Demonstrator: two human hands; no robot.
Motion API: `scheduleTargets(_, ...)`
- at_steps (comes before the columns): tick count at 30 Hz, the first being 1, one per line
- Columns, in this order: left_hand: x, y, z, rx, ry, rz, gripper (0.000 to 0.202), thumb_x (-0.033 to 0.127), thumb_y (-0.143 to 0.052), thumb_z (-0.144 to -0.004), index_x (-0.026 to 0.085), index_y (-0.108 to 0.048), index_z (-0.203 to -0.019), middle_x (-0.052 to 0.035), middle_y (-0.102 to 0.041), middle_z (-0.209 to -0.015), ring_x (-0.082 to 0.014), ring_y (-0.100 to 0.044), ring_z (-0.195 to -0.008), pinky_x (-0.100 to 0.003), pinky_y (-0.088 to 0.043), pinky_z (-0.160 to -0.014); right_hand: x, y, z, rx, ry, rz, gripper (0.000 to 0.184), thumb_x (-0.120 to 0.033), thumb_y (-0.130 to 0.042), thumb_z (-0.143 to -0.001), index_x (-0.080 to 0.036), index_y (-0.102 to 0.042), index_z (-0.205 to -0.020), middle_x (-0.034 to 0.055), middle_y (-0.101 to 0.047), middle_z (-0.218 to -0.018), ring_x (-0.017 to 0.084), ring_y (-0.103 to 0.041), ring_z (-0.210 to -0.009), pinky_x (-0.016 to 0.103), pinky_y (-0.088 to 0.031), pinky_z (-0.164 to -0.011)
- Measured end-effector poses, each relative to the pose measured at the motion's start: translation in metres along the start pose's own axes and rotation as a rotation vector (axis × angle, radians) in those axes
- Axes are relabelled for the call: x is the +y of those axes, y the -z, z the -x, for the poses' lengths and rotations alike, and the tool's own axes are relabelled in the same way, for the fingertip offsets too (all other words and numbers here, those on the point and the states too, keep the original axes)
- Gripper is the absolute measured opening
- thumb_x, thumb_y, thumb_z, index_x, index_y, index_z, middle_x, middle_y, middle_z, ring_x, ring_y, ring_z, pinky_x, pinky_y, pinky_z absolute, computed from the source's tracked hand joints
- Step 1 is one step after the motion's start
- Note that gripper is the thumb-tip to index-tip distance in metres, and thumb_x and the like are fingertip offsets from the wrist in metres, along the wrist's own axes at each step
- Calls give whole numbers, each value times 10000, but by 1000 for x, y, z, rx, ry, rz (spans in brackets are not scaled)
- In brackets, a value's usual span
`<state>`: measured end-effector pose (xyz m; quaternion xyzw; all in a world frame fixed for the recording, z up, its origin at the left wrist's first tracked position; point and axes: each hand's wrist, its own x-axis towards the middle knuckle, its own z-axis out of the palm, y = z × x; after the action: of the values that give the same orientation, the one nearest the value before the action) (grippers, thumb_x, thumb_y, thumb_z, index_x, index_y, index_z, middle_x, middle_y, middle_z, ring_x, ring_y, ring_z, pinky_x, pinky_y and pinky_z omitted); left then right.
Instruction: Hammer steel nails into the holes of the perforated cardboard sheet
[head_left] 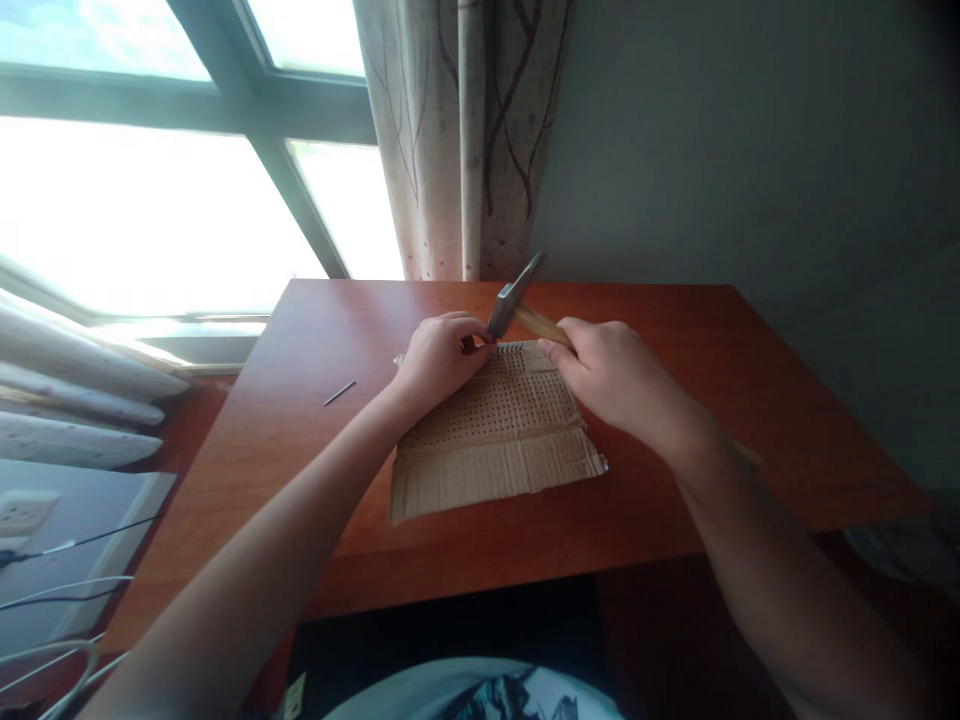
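Note:
A piece of brown cardboard [495,440] dotted with rows of small holes lies flat on the reddish wooden table [750,400]. My left hand [439,358] rests on the cardboard's far left corner, fingers pinched together on a small thing, probably a nail, that I cannot make out clearly. My right hand [611,375] is wrapped round the wooden handle of a hammer [517,300]. The hammer's metal head sits just above the cardboard's far edge, right beside my left fingertips.
A single loose nail [340,393] lies on the table left of the cardboard. A patterned curtain [465,140] hangs behind the table beside a bright window [150,200]. Cables and a wall socket [26,510] are at the lower left.

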<state>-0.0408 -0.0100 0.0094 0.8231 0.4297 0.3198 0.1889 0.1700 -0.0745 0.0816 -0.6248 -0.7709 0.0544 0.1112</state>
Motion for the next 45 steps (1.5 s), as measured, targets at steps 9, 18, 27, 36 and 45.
scheduleTargets(9, -1, 1, 0, -43, -8, -34, 115, 188, -630, -824, 190, -744, -845, -55, -721, -884, -157, -621, -725, -276, -481, -666, 2, -2, 1, 18, 0, -30, 289, -399, -461, -1002, -207, -575, -818, 49, -631, -689, 178, -541, -616, 317, -269, -584)
scheduleTargets(18, 8, 12, 9, -88, -46, -210, 161, 277, -700, -852, 225, -748, -997, -65, -750, -1068, -260, -665, -1011, -417, -490, -947, 5, -5, 3, -3, -12, -31, 288, -400, -468, -997, -208, -570, -808, 42, -614, -673, 172, -519, -602, 316, -262, -578)
scheduleTargets(27, 6, 12, 13, -146, -24, -230, 248, 321, -683, -878, 220, -731, -1100, -81, -734, -1150, -267, -674, -1050, -413, -507, -949, 3, -7, 1, -23, 3, -34, 292, -405, -466, -1001, -209, -566, -809, 56, -641, -702, 179, -546, -630, 313, -269, -586)
scheduleTargets(36, 4, 12, 12, -149, -19, -218, 240, 324, -695, -871, 222, -742, -1083, -78, -742, -1116, -275, -672, -1041, -408, -515, -927, 3, -13, 0, -21, -6, -15, 301, -410, -457, -1006, -206, -575, -818, 58, -642, -698, 180, -545, -618, 312, -258, -570)
scheduleTargets(45, 4, 11, 12, -148, -4, -227, 249, 341, -703, -866, 223, -734, -1083, -80, -746, -1086, -274, -676, -1012, -390, -517, -876, 6, -16, 2, -23, -9, -28, 296, -416, -455, -1002, -212, -557, -814, 58, -646, -711, 183, -548, -625, 313, -239, -570)
